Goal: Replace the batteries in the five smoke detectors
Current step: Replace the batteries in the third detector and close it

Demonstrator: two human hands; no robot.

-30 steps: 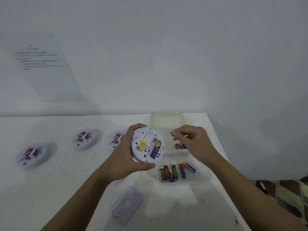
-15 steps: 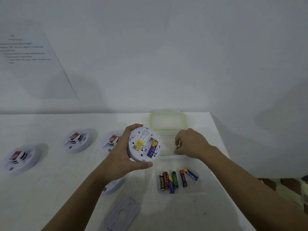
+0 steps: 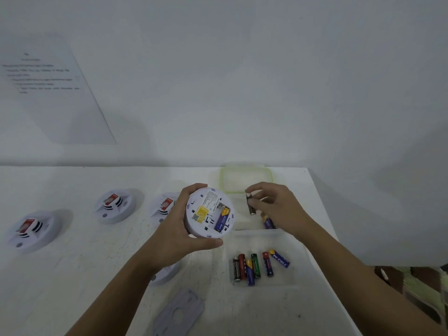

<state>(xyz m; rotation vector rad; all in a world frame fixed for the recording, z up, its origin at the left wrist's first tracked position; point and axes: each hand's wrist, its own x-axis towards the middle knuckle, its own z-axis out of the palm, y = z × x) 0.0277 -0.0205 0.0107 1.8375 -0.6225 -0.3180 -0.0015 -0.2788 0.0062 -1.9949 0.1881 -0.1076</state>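
Observation:
My left hand (image 3: 169, 229) grips a round white smoke detector (image 3: 208, 212) with its back towards me; one blue battery (image 3: 221, 219) sits in its open compartment, beside an empty slot. My right hand (image 3: 274, 207) pinches a dark battery (image 3: 250, 204) just right of the detector, above the far clear tray (image 3: 242, 221). Another blue battery (image 3: 268, 222) lies in that tray under my hand. The near clear tray (image 3: 288, 241) holds several mixed batteries (image 3: 254, 265).
Three more detectors (image 3: 31, 229) (image 3: 114, 206) (image 3: 163, 206) stand in a row on the white table (image 3: 97, 263); another (image 3: 164, 272) lies partly under my left wrist. A grey mounting plate (image 3: 179, 314) lies near the front edge. A green-rimmed lid (image 3: 244, 178) rests by the wall.
My right hand dipped into the far tray and has come up pinching a dark battery, now beside the detector. My left hand keeps holding the detector still.

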